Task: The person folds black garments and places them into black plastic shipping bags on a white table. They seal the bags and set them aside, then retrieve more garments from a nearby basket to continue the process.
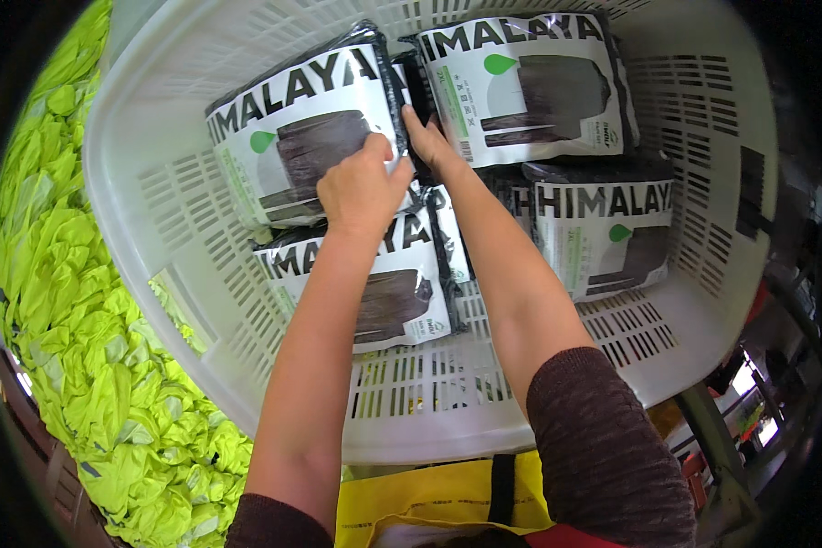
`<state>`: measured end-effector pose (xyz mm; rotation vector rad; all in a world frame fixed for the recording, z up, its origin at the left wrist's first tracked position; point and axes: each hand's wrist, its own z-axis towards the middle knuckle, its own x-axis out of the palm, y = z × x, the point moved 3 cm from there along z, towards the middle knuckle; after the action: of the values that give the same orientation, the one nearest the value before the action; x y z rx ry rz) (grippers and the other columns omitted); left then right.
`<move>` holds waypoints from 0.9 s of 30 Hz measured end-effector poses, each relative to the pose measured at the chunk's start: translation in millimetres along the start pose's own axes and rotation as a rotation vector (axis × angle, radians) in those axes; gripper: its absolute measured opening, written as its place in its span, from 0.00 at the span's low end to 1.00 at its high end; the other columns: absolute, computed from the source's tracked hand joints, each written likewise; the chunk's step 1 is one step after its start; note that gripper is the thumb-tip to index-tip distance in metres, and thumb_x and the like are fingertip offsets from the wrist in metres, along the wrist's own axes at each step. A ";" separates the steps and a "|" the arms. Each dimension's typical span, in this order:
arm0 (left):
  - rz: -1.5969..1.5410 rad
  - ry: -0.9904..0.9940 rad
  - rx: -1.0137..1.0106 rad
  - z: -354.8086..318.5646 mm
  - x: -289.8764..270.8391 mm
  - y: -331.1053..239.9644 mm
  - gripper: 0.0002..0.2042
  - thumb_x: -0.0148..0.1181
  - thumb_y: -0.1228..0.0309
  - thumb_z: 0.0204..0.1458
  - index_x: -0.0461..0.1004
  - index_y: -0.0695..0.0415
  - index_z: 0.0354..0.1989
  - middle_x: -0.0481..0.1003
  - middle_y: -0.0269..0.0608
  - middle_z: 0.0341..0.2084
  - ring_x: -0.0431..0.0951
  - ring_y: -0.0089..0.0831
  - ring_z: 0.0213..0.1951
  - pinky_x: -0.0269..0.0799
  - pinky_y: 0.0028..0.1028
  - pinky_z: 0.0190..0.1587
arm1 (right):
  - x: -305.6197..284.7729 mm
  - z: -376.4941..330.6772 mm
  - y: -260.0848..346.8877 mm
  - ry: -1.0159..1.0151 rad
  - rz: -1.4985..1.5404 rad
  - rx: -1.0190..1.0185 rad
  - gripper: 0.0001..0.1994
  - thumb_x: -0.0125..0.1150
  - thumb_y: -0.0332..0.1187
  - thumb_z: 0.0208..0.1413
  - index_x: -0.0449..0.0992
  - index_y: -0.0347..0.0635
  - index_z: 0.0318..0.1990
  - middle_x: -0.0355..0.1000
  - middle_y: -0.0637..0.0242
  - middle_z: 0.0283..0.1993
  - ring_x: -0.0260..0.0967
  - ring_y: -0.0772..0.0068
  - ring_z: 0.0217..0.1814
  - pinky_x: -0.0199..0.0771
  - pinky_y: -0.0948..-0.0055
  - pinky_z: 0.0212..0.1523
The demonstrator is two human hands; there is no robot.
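Observation:
Several clear plastic packs of folded dark clothing with white printed labels lie in a white basket [155,119]. My left hand [361,183] lies on the front of the upper-left clothing pack [279,123], its fingers curled against the plastic. Stretched along that pack's right edge, the fingers of my right hand [431,146] reach into the gap beside the upper-right clothing pack [562,91]. Below my left hand is another clothing pack [406,306], partly covered by my forearm. A further clothing pack [603,228] sits at the lower right. More packs show partly underneath.
The basket has slotted walls and floor and a thick pale rim. Bright yellow-green fabric [100,365] is heaped along the left side. A yellow bag-like item with a black strap [429,502] lies below the basket's near rim. Dark metal framing [712,447] stands at right.

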<state>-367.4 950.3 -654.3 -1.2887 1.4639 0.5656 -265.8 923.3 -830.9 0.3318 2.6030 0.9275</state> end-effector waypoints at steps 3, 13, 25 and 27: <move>0.003 0.006 -0.084 10.2 1.8 2.8 0.11 0.61 0.56 0.43 0.71 0.49 0.26 0.75 0.39 0.16 0.77 0.45 0.25 0.70 0.39 0.30 | -18.8 1.4 13.3 -0.112 0.135 -0.205 0.49 0.38 0.67 0.50 0.45 0.29 0.65 0.37 0.43 0.70 0.30 0.50 0.73 0.29 0.66 0.70; -0.194 0.132 -0.095 11.5 -2.9 11.2 0.16 0.56 0.50 0.48 0.75 0.51 0.30 0.77 0.42 0.21 0.77 0.43 0.28 0.70 0.37 0.32 | -100.4 -13.5 22.2 -0.139 0.698 0.214 0.34 0.37 0.61 0.56 0.66 0.38 0.52 0.71 0.65 0.43 0.66 0.71 0.43 0.64 0.67 0.45; 0.175 -0.315 0.205 -44.5 -31.6 58.1 0.28 0.60 0.60 0.48 0.62 0.58 0.57 0.59 0.58 0.57 0.55 0.53 0.60 0.48 0.41 0.61 | -1.2 -8.4 -109.6 0.081 0.213 0.127 0.39 0.33 0.62 0.56 0.51 0.38 0.65 0.51 0.48 0.66 0.47 0.51 0.69 0.44 0.65 0.65; -0.087 -0.365 0.065 -54.9 -16.4 72.8 0.29 0.59 0.59 0.49 0.60 0.61 0.58 0.56 0.61 0.58 0.54 0.53 0.61 0.47 0.41 0.62 | 19.4 -48.7 -76.9 0.123 0.184 0.095 0.43 0.33 0.65 0.54 0.39 0.40 0.68 0.43 0.52 0.70 0.37 0.54 0.72 0.35 0.68 0.68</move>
<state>-457.4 932.2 -641.5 -1.1237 1.1110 0.6515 -310.8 844.2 -850.3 0.5650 2.7714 0.9107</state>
